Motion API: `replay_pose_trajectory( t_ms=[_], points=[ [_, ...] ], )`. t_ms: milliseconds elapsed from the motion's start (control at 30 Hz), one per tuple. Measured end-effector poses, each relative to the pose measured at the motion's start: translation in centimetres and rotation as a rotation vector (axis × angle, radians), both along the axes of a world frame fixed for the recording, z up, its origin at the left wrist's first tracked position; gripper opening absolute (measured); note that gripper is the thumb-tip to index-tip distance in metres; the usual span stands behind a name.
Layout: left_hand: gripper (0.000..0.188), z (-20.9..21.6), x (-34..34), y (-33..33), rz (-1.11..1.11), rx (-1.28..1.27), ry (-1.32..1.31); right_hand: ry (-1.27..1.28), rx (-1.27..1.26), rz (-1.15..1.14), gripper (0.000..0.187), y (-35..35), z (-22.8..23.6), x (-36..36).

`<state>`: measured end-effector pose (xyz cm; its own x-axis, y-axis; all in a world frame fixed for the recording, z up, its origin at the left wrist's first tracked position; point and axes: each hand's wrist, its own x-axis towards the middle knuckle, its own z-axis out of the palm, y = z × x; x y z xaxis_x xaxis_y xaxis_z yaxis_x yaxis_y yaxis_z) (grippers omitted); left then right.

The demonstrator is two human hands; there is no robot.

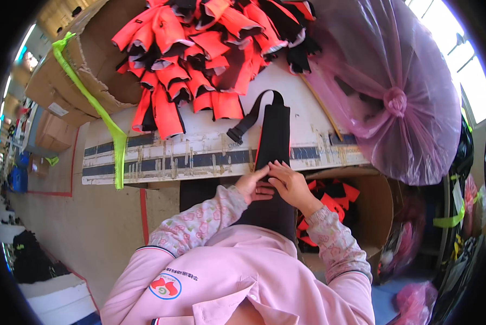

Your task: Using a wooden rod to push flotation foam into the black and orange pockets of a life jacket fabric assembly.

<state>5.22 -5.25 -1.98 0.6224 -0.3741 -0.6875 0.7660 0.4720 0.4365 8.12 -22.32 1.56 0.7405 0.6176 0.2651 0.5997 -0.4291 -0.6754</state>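
A black padded band (274, 130) with orange along one edge lies lengthwise on the table, its near end reaching my hands at the front edge. From its far end a black webbing strap (259, 111) loops leftward to a black plastic buckle (235, 134). My left hand (253, 187), a ring on one finger, is beside the band's near end with thumb and fingers apart. Stretched fingers of my right hand (290, 185) rest over that end, meeting the left thumb. Just what lies under the fingers is hidden.
Orange-and-black fabric pieces (199, 59) are heaped across the table's (210, 170) far side. A large cardboard box (53, 81) opens at left, a neon-yellow strip (94, 100) draped beside it. A knotted pink plastic bag (416, 124) bulges at right; below, another carton (370, 216) holds orange pieces.
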Motion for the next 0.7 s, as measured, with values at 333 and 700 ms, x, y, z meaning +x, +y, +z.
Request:
replay_pose_trajectory(
  t_ms=[333, 700],
  points=[
    [0.036, -0.8, 0.2, -0.7, -0.061, 0.282, -0.167, -0.285, -0.32, -0.128, 0.071, 5.4, -1.6, 9.4],
    [0.03, -3.6, -0.9, -0.5, -0.09, 0.425, -0.382, 0.103, 0.301, -0.636, 0.061, 3.4, 0.2, 7.6]
  ],
)
